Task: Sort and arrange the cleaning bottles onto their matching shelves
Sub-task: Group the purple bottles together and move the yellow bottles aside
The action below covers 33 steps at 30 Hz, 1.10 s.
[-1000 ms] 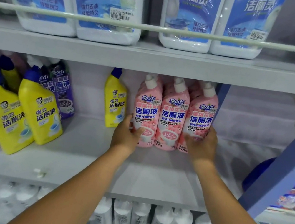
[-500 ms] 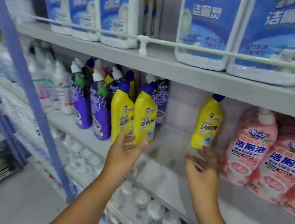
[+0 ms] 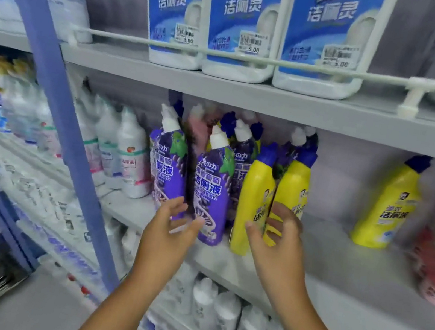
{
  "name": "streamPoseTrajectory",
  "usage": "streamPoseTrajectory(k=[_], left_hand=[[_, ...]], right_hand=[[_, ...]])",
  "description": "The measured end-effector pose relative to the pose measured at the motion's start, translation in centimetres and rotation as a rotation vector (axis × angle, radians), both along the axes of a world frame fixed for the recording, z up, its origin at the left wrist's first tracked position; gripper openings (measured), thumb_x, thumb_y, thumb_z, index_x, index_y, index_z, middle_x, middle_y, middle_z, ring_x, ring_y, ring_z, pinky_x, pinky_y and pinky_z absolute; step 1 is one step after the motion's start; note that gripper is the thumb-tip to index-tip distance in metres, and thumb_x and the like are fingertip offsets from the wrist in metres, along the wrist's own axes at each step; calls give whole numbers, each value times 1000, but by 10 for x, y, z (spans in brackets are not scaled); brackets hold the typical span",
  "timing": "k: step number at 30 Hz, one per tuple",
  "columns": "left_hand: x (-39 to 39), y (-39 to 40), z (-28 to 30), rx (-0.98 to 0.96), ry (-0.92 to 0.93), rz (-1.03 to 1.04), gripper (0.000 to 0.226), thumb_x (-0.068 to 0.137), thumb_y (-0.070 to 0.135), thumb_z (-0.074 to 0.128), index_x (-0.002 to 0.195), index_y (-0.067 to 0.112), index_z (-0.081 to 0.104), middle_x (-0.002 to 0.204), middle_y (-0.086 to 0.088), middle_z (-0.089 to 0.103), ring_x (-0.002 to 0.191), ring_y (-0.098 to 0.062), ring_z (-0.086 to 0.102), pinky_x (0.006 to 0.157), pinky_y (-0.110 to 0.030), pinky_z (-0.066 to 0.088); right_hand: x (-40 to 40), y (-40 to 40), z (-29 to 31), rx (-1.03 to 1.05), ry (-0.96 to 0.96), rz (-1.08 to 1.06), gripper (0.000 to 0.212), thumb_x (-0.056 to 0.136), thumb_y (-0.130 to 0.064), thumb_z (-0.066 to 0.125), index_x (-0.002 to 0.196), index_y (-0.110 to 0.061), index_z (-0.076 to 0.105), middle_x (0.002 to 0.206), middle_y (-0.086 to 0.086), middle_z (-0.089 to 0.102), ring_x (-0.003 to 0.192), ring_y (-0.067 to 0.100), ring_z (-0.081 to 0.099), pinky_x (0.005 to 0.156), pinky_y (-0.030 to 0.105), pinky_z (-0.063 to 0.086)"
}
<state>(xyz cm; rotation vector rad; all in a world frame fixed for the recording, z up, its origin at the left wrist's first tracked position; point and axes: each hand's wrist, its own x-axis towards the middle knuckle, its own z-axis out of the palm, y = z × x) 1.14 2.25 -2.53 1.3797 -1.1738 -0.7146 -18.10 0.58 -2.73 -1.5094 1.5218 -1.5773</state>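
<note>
Both hands spread, holding nothing: left hand (image 3: pixel 172 223) near purple bottle (image 3: pixel 213 190), right hand (image 3: pixel 277 232) at yellow bottles (image 3: pixel 255 200).

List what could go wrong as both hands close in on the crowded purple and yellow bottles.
1. The tall purple white-capped bottle and yellow blue-capped bottle stand near the grey middle shelf edge; a nudge may tip them off.
2. The open left hand and right hand reach into a tight cluster, perhaps toppling neighbours.
</note>
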Motion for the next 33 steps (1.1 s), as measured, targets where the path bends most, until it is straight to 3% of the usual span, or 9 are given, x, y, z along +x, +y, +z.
streamPoseTrajectory(k=[2,6,9,15,20,23,27,30,33], left_hand=[[4,-14,-11,-6,-45,-115,56,84,28,83,128,41,51,127,26,61,114,6,62,94,-20,53],[3,-36,-24,-34,-138,-198,94,73,58,78,153,38,33,150,16,51,135,1,50,110,-33,47],[-2,-45,-16,-33,-180,-225,104,78,40,84,159,27,21,158,7,42,139,-4,45,112,-30,43],[-1,-63,-14,-36,-264,-187,90,74,39,87,149,26,39,139,-2,51,124,-19,54,87,-31,45],[4,-69,-17,-13,-317,-207,76,61,49,89,126,29,53,117,3,53,106,-22,63,85,-43,55],[4,-68,-20,20,-288,-260,63,59,56,87,108,36,54,110,14,61,95,-11,68,80,-41,57],[1,-62,-20,70,-225,-318,59,64,52,90,108,41,52,103,26,72,90,11,66,77,-26,55],[-3,-57,-14,73,-229,-321,54,65,51,89,103,43,52,99,29,71,89,17,62,70,-13,46],[-9,-53,-12,84,-231,-340,51,68,49,88,107,41,55,95,32,70,86,18,62,66,-11,45]], right_hand=[[14,-7,4,-82,115,-112,66,82,-38,79,139,-25,48,124,-15,44,117,17,58,101,45,51],[29,-17,19,-89,160,-236,72,81,-44,78,142,-27,45,126,-12,44,117,17,58,97,46,54],[41,-19,23,-18,301,-291,77,80,-43,79,145,-27,42,136,-4,46,120,22,58,95,42,54],[58,-22,19,151,418,-413,73,83,-41,69,147,-30,35,140,-2,45,112,29,61,79,44,56],[50,-24,19,231,425,-523,64,86,-38,65,142,-24,37,139,1,48,110,35,62,76,43,53],[40,-26,17,228,430,-485,55,91,-48,64,134,-22,43,136,2,52,106,36,64,76,44,55],[23,-22,16,159,360,-439,48,89,-40,69,129,-18,53,124,5,59,101,34,64,76,42,55],[7,-12,13,154,375,-429,41,86,-34,72,119,-18,55,112,3,58,96,32,63,73,40,53],[-9,-3,9,162,381,-437,39,85,-34,74,116,-20,56,111,2,56,95,32,64,74,43,55]])
